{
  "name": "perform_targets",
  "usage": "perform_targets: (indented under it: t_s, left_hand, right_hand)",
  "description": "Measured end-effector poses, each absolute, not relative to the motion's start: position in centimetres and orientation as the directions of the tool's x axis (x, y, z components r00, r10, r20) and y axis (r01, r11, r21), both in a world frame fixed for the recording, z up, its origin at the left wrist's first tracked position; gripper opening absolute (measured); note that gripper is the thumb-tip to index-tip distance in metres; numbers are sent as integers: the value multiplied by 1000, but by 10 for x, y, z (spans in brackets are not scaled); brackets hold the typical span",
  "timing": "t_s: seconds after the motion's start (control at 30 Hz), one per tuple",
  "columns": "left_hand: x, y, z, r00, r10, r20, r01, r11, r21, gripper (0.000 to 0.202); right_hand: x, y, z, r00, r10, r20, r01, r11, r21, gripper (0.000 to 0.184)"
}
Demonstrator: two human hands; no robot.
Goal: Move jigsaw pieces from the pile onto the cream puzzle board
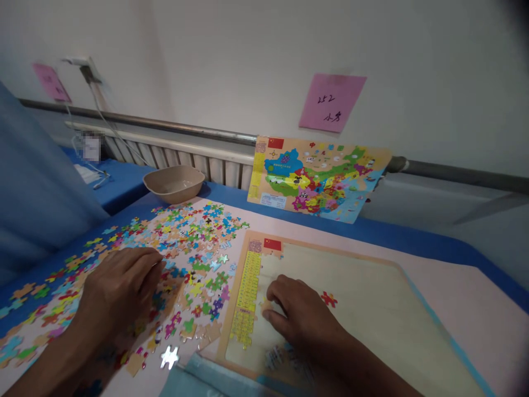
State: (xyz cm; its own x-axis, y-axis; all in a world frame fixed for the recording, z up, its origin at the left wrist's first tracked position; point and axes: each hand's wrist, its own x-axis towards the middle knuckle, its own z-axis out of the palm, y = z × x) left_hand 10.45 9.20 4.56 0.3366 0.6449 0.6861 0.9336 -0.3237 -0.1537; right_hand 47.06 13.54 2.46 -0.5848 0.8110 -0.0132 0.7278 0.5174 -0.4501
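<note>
My left hand (119,284) hovers over the loose jigsaw pieces (200,226) on the left, its fingers bent and drawn together. Whatever is between those fingertips, if anything, is hidden. Over the left part of the puzzle board (359,286) is my right hand (300,309), thumb and fingers closed around a small tan jigsaw piece (263,302). Beside it, a joined strip of yellow pieces (249,281) runs down the board's left edge, with a red flag section (272,244) at the top. A red jigsaw piece (329,299) lies alone right of my right hand.
A beige plastic basin (174,184) stands at the back left. The printed map picture (320,179) leans against the wall rail (206,132). A teal packet (202,377) lies at the front edge. A blue curtain (37,193) hangs at left.
</note>
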Motion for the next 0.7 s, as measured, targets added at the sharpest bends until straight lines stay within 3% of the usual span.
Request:
perform_targets:
  t_s: [0.27,0.7]
  left_hand:
    - [102,95,43,325,638,698,937,-317,-147,24]
    - [103,95,46,344,651,677,932,-323,-163,13]
  right_hand:
    - [476,130,33,-629,776,-47,697,537,-475,16]
    - [479,120,35,-697,717,-8,613,590,-525,27]
